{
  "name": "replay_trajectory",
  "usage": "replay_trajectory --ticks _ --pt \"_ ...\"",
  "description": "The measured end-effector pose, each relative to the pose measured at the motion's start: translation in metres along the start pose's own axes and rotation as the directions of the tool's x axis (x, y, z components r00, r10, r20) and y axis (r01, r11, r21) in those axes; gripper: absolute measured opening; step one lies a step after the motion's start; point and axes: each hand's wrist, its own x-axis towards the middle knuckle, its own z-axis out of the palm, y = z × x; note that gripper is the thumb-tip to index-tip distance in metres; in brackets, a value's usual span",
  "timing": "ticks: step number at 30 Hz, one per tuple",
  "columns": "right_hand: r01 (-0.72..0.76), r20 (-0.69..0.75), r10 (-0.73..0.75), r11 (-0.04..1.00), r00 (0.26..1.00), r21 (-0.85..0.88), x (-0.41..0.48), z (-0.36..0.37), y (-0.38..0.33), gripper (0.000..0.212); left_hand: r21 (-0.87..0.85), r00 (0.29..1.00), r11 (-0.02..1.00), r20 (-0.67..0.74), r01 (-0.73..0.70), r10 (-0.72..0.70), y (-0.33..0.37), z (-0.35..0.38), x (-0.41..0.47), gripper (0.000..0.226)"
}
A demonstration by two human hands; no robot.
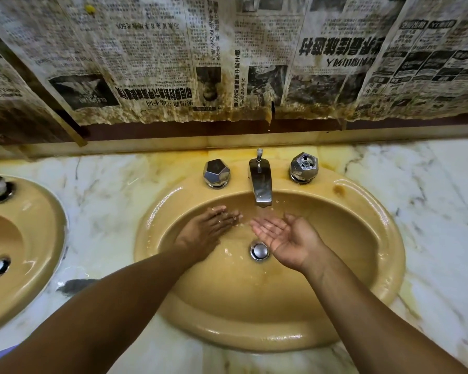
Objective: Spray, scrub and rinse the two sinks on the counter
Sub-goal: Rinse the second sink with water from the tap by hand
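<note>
Marble counter, tap [260,184] running; left hand [204,233] flat, right hand [283,236] cupped, both empty in wet sink [362,306] — looks like rinse; second sink [38,252] beyond left hand unclear

One wide-angle camera on the person's head looks forward and steeply down, close over the desk [114,190]. The near sink [389,238] sits mid-frame around the left grip [208,230] and right grip [287,238]. Beyond the grips rises the newspapered wall [146,63], and left of them a second sink [38,265] is cropped.
</note>
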Motion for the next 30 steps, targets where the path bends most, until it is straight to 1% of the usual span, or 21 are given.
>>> replay_trajectory --ticks 2,4,6,8,10,12,14,15,18,20,21,23,25,26,27,28,29,30 --pt "0.015 -0.062 -0.017 0.999 0.998 -0.036 0.003 0.0 0.001 0.051 0.024 1.0 0.999 0.008 0.022 -0.022 -0.003 0.0 -0.003 0.072" --pt "0.022 -0.046 -0.025 0.997 0.999 -0.072 0.005 0.005 0.002 0.046 -0.015 0.997 0.999 0.064 0.033 -0.032 0.004 0.004 -0.008 0.075" --pt "0.034 -0.048 -0.038 0.996 0.998 -0.079 0.008 0.011 0.006 0.041 -0.097 0.987 0.994 0.155 0.053 -0.037 0.018 0.007 -0.015 0.074" --pt "0.056 -0.053 -0.06 0.995 0.997 -0.084 0.01 0.014 0.009 0.04 -0.178 0.972 0.979 0.225 0.102 -0.06 0.029 0.009 -0.019 0.073" --pt "0.065 -0.008 -0.066 0.993 0.998 -0.102 0.007 0.016 0.01 0.041 -0.26 0.958 0.955 0.28 0.142 -0.066 0.036 0.008 -0.019 0.075" --pt "0.068 0.006 -0.068 0.995 0.998 -0.068 0.007 0.015 0.01 0.04 -0.377 0.935 0.916 0.356 0.135 0.008 0.045 0.003 -0.02 0.079" --pt "0.077 -0.038 -0.078 0.997 0.996 -0.024 0.008 0.011 0.007 0.038 -0.49 0.907 0.865 0.404 0.106 0.118 0.056 -0.005 -0.021 0.077" --pt "0.074 -0.038 -0.076 0.996 0.996 -0.039 0.005 0.01 0.008 0.038 -0.531 0.9 0.843 0.404 0.083 0.166 0.06 -0.007 -0.021 0.074" --pt "0.039 0.038 -0.033 0.981 0.999 -0.19 -0.004 0.007 0.011 0.042 -0.597 0.896 0.802 0.35 -0.011 0.272 0.061 -0.007 -0.02 0.07" --pt "0.032 0.019 -0.028 0.98 0.999 -0.195 -0.004 0.004 0.009 0.043 -0.556 0.913 0.83 0.312 -0.048 0.262 0.055 -0.002 -0.019 0.073" --pt "0.039 -0.002 -0.04 0.985 0.999 -0.169 -0.003 0.003 0.007 0.043 -0.503 0.93 0.864 0.301 -0.035 0.213 0.051 0.001 -0.018 0.074" --pt "0.062 -0.044 -0.067 0.992 0.997 -0.11 0.002 0.002 0.001 0.041 -0.381 0.957 0.923 0.284 0.05 0.065 0.046 0.004 -0.016 0.076" --pt "0.066 -0.013 -0.067 0.994 0.998 -0.092 0.003 0.008 0.001 0.039 -0.308 0.962 0.945 0.272 0.113 -0.027 0.046 0.001 -0.014 0.077" --pt "0.063 0.036 -0.059 0.991 0.998 -0.117 0.003 0.014 0.005 0.04 -0.295 0.96 0.947 0.276 0.125 -0.04 0.047 0.002 -0.011 0.077" --pt "0.058 0.09 -0.044 0.985 0.995 -0.163 0.001 0.021 0.011 0.04 -0.293 0.955 0.946 0.292 0.14 -0.051 0.046 0.001 -0.01 0.077" --pt "0.055 0.136 -0.021 0.966 0.99 -0.251 0.0 0.026 0.021 0.038 -0.277 0.949 0.949 0.309 0.148 -0.058 0.043 0.001 -0.01 0.077" --pt "0.064 0.163 0.0 0.919 0.987 -0.389 -0.002 0.03 0.032 0.036 -0.242 0.946 0.958 0.317 0.151 -0.069 0.038 0.0 -0.011 0.078" --pt "0.078 0.172 0.022 0.832 0.985 -0.549 -0.003 0.03 0.043 0.035 -0.184 0.949 0.974 0.309 0.133 -0.071 0.031 0.0 -0.013 0.078"
